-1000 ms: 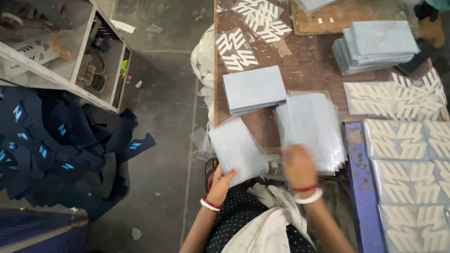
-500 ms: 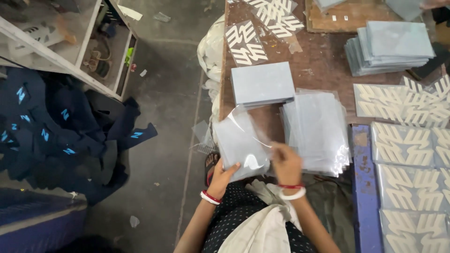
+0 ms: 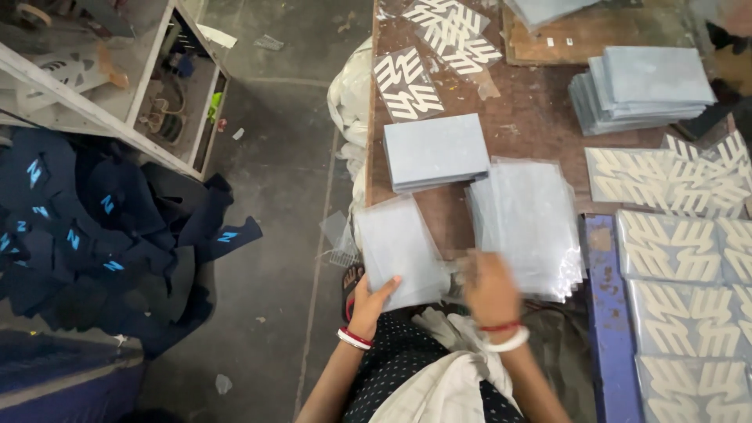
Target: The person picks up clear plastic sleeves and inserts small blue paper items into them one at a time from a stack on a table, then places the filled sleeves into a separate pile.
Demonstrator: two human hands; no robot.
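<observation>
My left hand point(image 3: 372, 301) grips the near edge of a grey card in a clear plastic sleeve point(image 3: 395, 247), held over the table's near left corner. My right hand point(image 3: 489, 286) is blurred beside that card, at the near edge of a pile of clear plastic sleeves point(image 3: 525, 223); whether it grips anything I cannot tell. A stack of grey cards point(image 3: 435, 150) lies just beyond on the brown table point(image 3: 533, 117).
More grey card stacks point(image 3: 642, 86) sit at the far right. Sheets of white emblem cut-outs point(image 3: 681, 251) fill the right side past a blue rail point(image 3: 607, 313). Loose emblem sheets point(image 3: 439, 47) lie farther back. Dark fabric pieces point(image 3: 94, 235) and a shelf point(image 3: 117, 86) occupy the floor at left.
My right hand has moved from the sleeve pile toward the card held in my left hand, and the card now sits lower and flatter. The view shifted slightly.
</observation>
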